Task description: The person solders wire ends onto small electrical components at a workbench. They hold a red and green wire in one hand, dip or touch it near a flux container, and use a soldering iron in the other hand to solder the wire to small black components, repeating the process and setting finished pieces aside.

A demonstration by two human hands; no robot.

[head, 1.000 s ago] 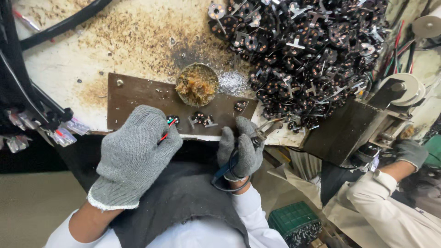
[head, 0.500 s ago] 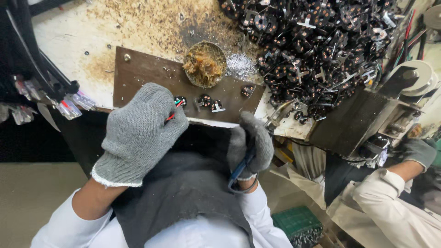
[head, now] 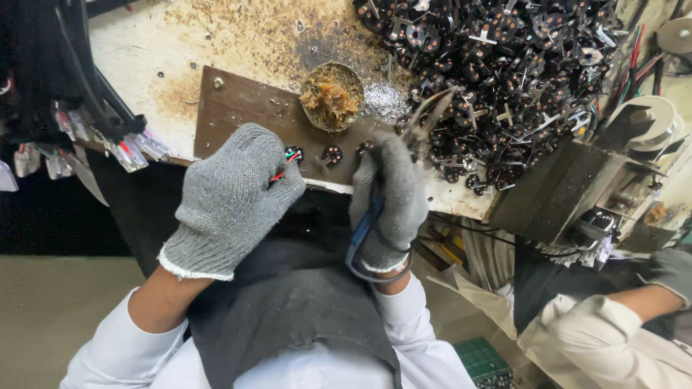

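Both my hands wear grey knit gloves. My left hand (head: 231, 198) is closed around a small part with red and green wires (head: 287, 167) at the front edge of a brown metal plate (head: 238, 108). My right hand (head: 389, 198) grips blue-handled pliers (head: 364, 230), whose thin jaws (head: 425, 115) point up towards a big heap of small black round parts (head: 504, 65). A few loose black parts (head: 331, 153) lie on the plate between my hands.
A round tin of brownish paste (head: 330, 97) sits on the plate, with metal shavings beside it. Black cables with tagged ends (head: 94, 122) hang at the left. Another person's gloved hand and sleeve (head: 634, 302) are at the lower right, by a dark metal machine (head: 569, 187).
My right hand has risen from my lap to the bench edge, bringing the pliers' jaws up by the heap. My left hand has kept its grip on the wired part.
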